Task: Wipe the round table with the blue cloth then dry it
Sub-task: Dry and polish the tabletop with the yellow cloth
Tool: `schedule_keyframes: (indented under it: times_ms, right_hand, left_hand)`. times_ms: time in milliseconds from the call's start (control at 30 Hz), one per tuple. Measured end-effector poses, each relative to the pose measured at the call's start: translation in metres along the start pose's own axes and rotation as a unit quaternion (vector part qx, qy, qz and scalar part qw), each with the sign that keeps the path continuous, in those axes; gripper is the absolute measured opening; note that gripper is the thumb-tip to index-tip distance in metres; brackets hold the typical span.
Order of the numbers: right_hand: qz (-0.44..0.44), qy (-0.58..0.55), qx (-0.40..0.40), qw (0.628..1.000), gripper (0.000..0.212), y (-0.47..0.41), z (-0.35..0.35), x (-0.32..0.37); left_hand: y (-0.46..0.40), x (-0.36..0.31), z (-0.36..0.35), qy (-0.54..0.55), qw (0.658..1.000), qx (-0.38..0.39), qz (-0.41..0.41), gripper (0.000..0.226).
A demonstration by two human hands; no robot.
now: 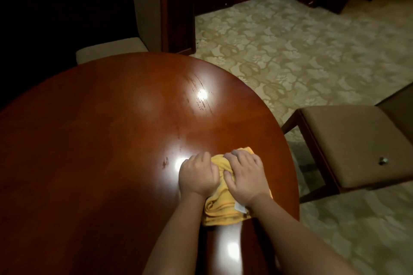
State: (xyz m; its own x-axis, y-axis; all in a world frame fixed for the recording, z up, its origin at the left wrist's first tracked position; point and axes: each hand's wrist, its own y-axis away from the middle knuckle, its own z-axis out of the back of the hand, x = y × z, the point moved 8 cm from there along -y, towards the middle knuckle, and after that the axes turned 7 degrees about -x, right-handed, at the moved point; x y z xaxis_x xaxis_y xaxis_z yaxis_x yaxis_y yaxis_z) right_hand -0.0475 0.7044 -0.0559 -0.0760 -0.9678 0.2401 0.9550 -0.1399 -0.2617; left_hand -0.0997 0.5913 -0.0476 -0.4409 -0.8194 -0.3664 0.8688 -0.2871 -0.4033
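both hands, left hand and right hand, press curled fingers onto a bunched yellow cloth near the table edge at 4 o'clock; bare wood spreads toward 10 o'clock, a chair stands at 3 o'clock.

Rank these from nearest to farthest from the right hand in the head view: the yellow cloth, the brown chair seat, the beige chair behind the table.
1. Yellow cloth: directly under the right hand, touching it.
2. Brown chair seat: off to the right, beyond the table edge.
3. Beige chair: at the table's far side, upper left.
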Motion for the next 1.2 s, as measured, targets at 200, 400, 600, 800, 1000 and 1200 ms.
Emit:
schedule_keyframes:
  times_ms: [200, 400, 600, 800, 1000, 1200]
  right_hand:
    - [-0.004, 0.008, -0.009, 1.000, 0.041, -0.047, -0.010, -0.017]
    - [0.038, -0.007, -0.025, 0.999, 0.042, -0.132, -0.028, -0.039]
    - [0.095, -0.034, -0.005, 0.995, 0.043, -0.207, -0.051, -0.050]
    - [0.122, -0.064, -0.012, 0.990, 0.041, -0.217, -0.047, -0.047]
    - [0.134, -0.074, 0.020, 0.988, 0.041, -0.167, -0.028, -0.055]
    - [0.094, -0.054, 0.048, 0.993, 0.040, -0.071, 0.001, -0.074]
  left_hand:
    - [-0.046, -0.002, -0.011, 0.003, 0.998, -0.059, -0.019, 0.019]
    - [-0.116, 0.013, -0.045, -0.024, 0.996, -0.084, 0.020, 0.021]
    - [-0.170, 0.027, -0.068, -0.092, 0.990, -0.085, 0.058, 0.025]
    - [-0.170, 0.028, -0.070, -0.119, 0.987, -0.062, 0.093, 0.028]
    - [-0.125, 0.000, -0.058, -0.100, 0.989, -0.040, 0.096, 0.022]
    - [-0.053, -0.052, -0.042, -0.067, 0.996, 0.002, 0.064, 0.018]
